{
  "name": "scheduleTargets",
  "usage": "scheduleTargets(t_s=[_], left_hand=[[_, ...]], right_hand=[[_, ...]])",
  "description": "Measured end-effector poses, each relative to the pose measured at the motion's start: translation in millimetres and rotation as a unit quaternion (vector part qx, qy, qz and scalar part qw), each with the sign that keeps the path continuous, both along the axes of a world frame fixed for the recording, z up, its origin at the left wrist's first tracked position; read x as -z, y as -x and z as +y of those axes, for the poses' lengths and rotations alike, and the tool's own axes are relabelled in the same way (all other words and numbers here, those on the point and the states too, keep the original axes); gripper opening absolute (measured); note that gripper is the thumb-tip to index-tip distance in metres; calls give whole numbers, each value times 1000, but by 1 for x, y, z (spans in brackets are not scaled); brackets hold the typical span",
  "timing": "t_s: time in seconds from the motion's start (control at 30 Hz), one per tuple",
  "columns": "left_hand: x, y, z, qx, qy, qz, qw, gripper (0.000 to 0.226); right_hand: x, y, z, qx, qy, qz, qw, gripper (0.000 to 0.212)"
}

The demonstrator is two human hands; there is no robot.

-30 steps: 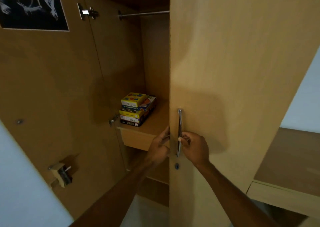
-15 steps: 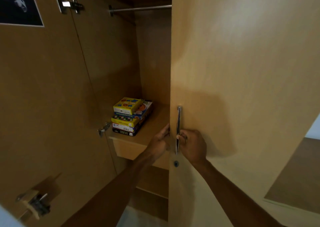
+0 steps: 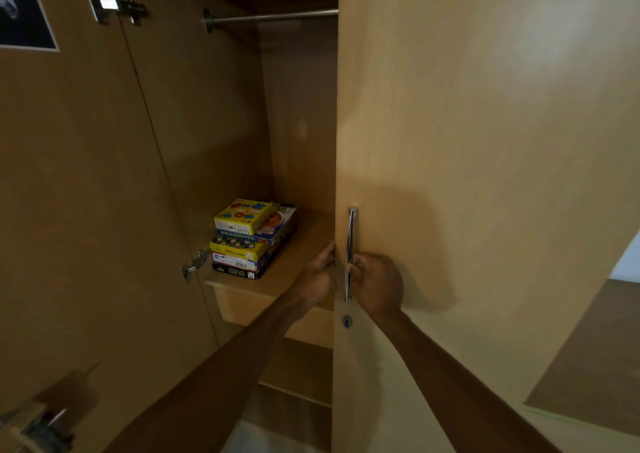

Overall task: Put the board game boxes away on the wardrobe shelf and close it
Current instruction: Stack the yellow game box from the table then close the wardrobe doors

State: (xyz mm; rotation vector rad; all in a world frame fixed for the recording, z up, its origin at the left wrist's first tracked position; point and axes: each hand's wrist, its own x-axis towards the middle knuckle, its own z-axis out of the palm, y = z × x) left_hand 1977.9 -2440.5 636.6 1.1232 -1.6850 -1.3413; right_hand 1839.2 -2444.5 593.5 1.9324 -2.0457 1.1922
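Little has shifted since a second ago: both hands stay at the half-open wardrobe door [image 3: 467, 141]. The right hand [image 3: 379, 284] grips its metal handle [image 3: 350, 231], and the left hand [image 3: 317, 272] curls round the door's edge. The board game boxes [image 3: 251, 241] sit stacked on the wardrobe shelf [image 3: 298, 262].

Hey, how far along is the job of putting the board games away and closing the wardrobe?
Done: the board game boxes sit stacked on the shelf. In hand: the right hand grips the handle of one door, and the left hand holds that door's edge. Left: this door is ajar and the other door stands wide open, so both need shutting.
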Motion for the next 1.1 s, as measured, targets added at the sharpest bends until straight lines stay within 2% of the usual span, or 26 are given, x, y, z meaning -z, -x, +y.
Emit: scheduleTargets(t_s=[0.2, 0.27, 0.33, 0.47, 0.63, 0.77, 0.87, 1.0, 1.1], left_hand=[[-1, -3, -5, 12, -12, 32, 999, 65], [5, -8, -2, 7, -20, 58, 998, 61], [19, -18, 4, -21, -21, 70, 997, 58], [62, -60, 21, -86, -21, 24, 996, 61], [98, -134, 73, -203, -30, 5, 979, 52], [96, -194, 117, -336, -1, -25, 941, 44], [97, -241, 149, -411, 22, -71, 909, 45], [80, -306, 194, -538, 71, -61, 838, 35], [62, -343, 206, -617, 105, -74, 777, 43]], right_hand=[[1, 3, -3, -47, 19, -39, 998, 38], [4, 3, 5, -60, 10, -71, 996, 27], [13, 3, 14, -63, -5, -97, 993, 20], [42, -7, 37, -83, -36, -94, 991, 28], [70, -62, 49, -186, -122, -87, 971, 33], [75, -136, 50, -303, -199, -95, 927, 37], [70, -192, 53, -368, -208, -115, 899, 38], [55, -276, 63, -447, -207, -91, 866, 43], [38, -322, 71, -463, -192, -86, 861, 44]])
